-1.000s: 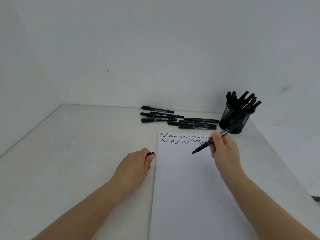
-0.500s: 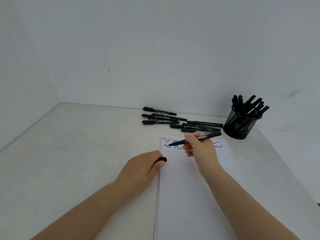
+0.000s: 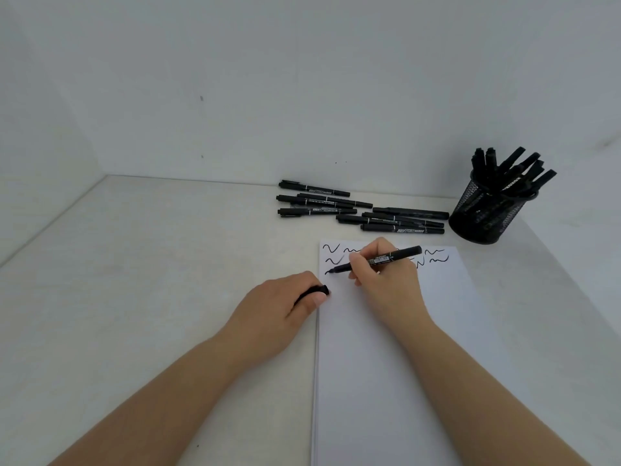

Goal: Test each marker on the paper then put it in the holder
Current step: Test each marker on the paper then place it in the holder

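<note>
Pressing its tip on the paper [image 3: 386,348] at the start of a new third row, the marker [image 3: 379,260] now makes a small black stroke near the left edge of the sheet, in the middle of the frame. Half a second ago the tip was above the second row of squiggles, and a second ago the right hand [image 3: 379,280] was far to the right, close to the holder [image 3: 484,213]. So the hand has crossed the sheet, and the test of this marker is judged to be just beginning. The right fingers are curled round the barrel in a writing grip. The left hand [image 3: 279,314] rests beside the left edge of the paper, its fingers closed round the cap [image 3: 317,291], as before. The loose markers [image 3: 363,211] lie at the upper centre, still untested. The holder, at the upper right, already carries many markers.
</note>
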